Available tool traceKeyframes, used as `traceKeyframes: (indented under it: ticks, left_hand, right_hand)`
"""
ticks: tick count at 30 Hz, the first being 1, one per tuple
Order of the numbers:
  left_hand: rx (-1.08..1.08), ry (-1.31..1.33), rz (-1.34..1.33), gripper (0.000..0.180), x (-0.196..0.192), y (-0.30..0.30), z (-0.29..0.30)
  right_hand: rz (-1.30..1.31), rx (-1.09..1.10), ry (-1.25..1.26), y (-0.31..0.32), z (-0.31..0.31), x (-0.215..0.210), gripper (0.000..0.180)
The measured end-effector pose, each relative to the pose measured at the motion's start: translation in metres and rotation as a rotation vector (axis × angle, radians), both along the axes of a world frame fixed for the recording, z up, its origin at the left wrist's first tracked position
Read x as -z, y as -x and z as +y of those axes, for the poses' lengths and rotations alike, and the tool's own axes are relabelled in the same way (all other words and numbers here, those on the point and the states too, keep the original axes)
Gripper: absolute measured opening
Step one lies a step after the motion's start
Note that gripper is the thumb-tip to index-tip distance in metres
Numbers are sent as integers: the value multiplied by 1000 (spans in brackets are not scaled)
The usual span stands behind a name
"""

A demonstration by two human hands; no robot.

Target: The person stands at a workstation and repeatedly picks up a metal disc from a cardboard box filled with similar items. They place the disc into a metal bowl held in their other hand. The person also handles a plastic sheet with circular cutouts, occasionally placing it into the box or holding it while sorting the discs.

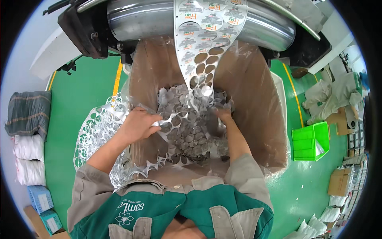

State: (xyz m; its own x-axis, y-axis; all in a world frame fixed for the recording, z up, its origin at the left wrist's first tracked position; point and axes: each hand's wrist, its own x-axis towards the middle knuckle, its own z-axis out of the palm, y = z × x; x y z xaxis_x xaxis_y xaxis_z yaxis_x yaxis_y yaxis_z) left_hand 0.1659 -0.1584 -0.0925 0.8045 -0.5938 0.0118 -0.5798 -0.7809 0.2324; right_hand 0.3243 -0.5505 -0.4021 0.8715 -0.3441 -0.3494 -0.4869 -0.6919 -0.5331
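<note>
My left hand [140, 121] is closed on a strip of punched foil web [175, 116] at the left side of a large brown box. Above the box, a printed foil sheet [211, 24] hangs from a metal roller, its lower part full of round holes. Inside the box lies a heap of round foil discs [193, 137]. My right hand [223, 114] reaches into the box over the heap, beside a rounded grey shiny shape [217, 125] that I cannot make out. Its fingers are mostly hidden.
The box [254, 95] has a clear plastic liner. Punched foil scrap [97, 133] piles over its left edge. The steel roller [139, 20] spans the top. A bright green crate [310, 142] stands on the floor at right. Folded bundles [28, 113] line the left wall.
</note>
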Motion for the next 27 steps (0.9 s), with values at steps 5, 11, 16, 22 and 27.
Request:
traceKeyframes:
  ticks: [5, 11, 16, 22, 27]
  left_hand:
    - [-52, -10, 16, 29, -1, 2, 8]
    - [-324, 306, 317, 34, -24, 12, 6]
    - [-371, 818, 325, 44, -109, 35, 11]
    - [-492, 1617, -387, 48, -209, 123, 196]
    - [-1278, -55, -379, 48, -196, 254, 430]
  right_hand:
    - [411, -1092, 345, 25, 59, -115, 46]
    - [-163, -914, -648, 26, 59, -338, 35]
    - [-57, -977, -1931, 36, 66, -312, 55]
    - [78, -787, 207, 28, 81, -128, 49]
    - [154, -1073, 409, 37, 63, -86, 54]
